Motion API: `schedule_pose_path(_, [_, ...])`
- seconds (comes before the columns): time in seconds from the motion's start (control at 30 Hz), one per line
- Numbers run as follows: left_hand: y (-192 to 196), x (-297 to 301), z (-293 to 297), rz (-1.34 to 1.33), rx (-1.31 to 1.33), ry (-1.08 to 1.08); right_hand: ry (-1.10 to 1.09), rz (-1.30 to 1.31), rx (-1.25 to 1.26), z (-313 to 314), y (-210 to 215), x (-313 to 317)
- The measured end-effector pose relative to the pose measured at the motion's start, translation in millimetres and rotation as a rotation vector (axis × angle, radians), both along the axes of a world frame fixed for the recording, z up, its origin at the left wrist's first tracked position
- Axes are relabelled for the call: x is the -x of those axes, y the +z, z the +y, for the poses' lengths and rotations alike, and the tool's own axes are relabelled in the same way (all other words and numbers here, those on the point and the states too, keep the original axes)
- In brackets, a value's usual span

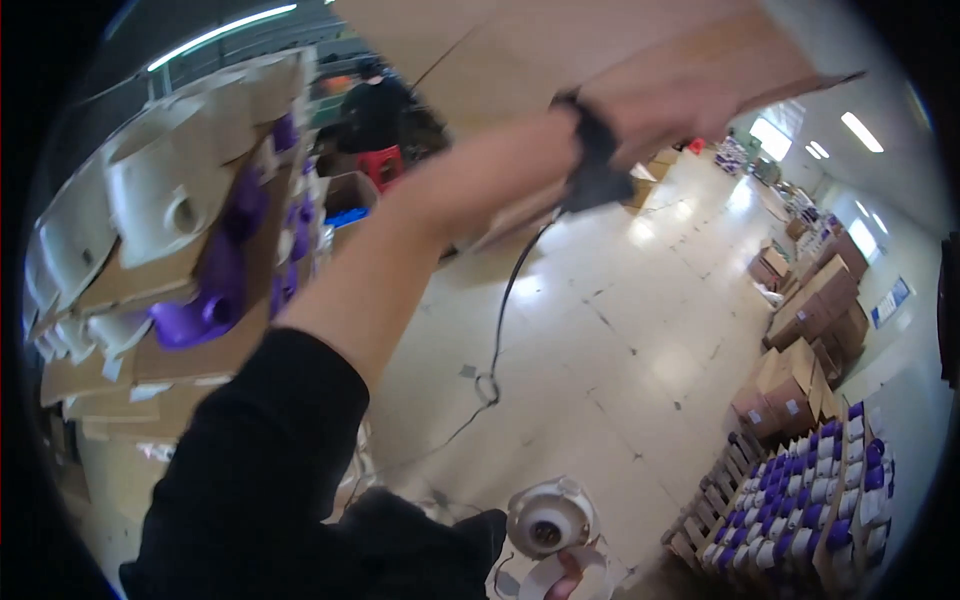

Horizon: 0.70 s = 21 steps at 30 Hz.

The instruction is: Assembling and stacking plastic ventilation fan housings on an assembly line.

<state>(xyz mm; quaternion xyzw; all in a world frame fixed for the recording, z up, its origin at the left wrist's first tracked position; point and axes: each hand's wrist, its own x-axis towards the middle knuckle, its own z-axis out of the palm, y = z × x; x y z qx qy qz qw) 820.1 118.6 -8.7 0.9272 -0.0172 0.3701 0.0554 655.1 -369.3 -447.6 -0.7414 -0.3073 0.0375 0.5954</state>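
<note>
My left hand, blurred by motion, is raised high across the view and grips a large brown cardboard sheet. A black band circles that wrist, and a thin dark cord hangs down from it. Low in the view, my right hand shows only a thumb and a little skin, closed over the rim of a white plastic housing. The housing has a round, dark-centred opening. The other fingers of this hand are hidden.
To the left stands a cardboard-layered rack with white tub-shaped parts and purple parts. A person in dark clothing sits on a red stool. At right are stacked cartons and a pallet of white and purple pieces.
</note>
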Motion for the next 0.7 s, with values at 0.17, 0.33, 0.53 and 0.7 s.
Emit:
schedule_pose_path(0.17, [-95.1, -22.0, 24.9, 0.080, 0.178, 0.200, -0.043, 0.073, -0.083, 9.5, -24.1, -31.5])
schedule_pose_path(0.33, [-188.3, -30.5, 111.8, 0.125, 0.189, 0.341, -0.031, 0.203, -0.136, 30.7, -48.7, -96.7])
schedule_pose_path(0.53, [-273.7, -44.7, 161.5, 0.199, 0.449, 0.405, -0.072, 0.253, -0.196, 60.0, -21.9, -254.2])
schedule_pose_path(0.7, [-437.1, 73.2, 180.8, 0.397, 0.429, 0.778, 0.136, 0.445, 0.107, 108.6, 17.0, -369.2])
